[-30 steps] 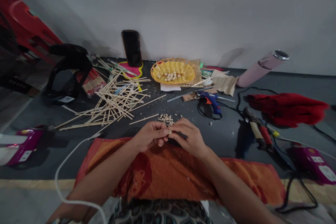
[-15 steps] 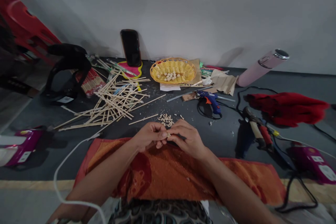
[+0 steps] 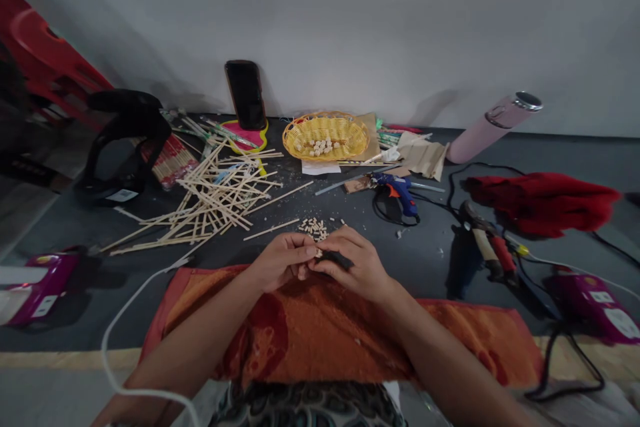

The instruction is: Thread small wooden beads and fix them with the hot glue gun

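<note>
My left hand pinches a small pale wooden piece between thumb and fingers. The thumb and index fingertips of my right hand meet the same piece from the right, with a dark gap showing between those two fingers. Fingers partly cover the piece, so its exact shape is hidden. Just beyond my fingertips lies a pile of short cut stick pieces on the dark table. Below both hands an orange towel covers the table's front edge and my lap.
A yellow wicker basket holds several small wooden clusters. Long wooden sticks are heaped to the left. At right are a blue glue gun, pliers, a red cloth and a pink flask. A white cable crosses at left.
My right thumb and index finger have spread a little apart behind their tips. Both hands stay together at the small piece, and the whole view has shifted slightly.
</note>
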Demonstrator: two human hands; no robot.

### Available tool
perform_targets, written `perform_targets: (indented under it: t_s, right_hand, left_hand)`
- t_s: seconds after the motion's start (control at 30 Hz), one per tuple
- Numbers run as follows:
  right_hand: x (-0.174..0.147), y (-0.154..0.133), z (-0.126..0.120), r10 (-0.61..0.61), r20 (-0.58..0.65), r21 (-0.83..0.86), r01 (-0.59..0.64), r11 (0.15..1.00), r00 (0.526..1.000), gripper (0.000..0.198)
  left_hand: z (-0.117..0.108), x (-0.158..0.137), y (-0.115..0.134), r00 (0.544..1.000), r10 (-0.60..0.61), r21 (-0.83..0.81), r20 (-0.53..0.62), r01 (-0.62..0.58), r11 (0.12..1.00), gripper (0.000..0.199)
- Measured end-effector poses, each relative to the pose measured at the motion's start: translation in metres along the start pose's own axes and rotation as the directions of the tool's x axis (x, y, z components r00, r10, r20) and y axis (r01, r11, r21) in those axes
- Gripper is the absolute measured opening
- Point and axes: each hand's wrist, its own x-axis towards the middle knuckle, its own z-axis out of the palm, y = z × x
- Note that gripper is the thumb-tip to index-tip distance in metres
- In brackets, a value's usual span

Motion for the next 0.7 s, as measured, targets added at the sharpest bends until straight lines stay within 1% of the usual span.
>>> perform_targets:
  t_s: [0.17,0.4,0.6,0.7]
  right_hand:
    - [-0.0010,-0.0019,-0.0008,0.026,0.007,0.018,-0.026,0.999,1.000,0.021]
    - [-0.0014,-0.0009,-0.0001,-0.015,0.006,0.044,0.015,0.999,1.000,0.019]
    - [0.0000,-0.0014,0.0005,-0.019,0.008,0.088,0.019,0.996,1.000,0.018]
    - [-0.0004,-0.0009,0.0014,-0.007,0.016,0.080,0.006,0.997,1.000,0.017]
  left_hand:
    - [-0.0037,0.0000,-0.0017,1.000,-0.025,-0.002,0.006,0.025,1.000,0.025]
    - [-0.0009,-0.0013,-0.0007,0.998,-0.066,-0.013,-0.008,0.066,0.998,0.025]
    - [0.0002,-0.0014,-0.0009,0.997,-0.074,-0.008,-0.020,0.074,0.997,0.024]
    - [0.0005,-0.0014,-0.0003,0.998,-0.065,-0.007,-0.024,0.065,0.998,0.025]
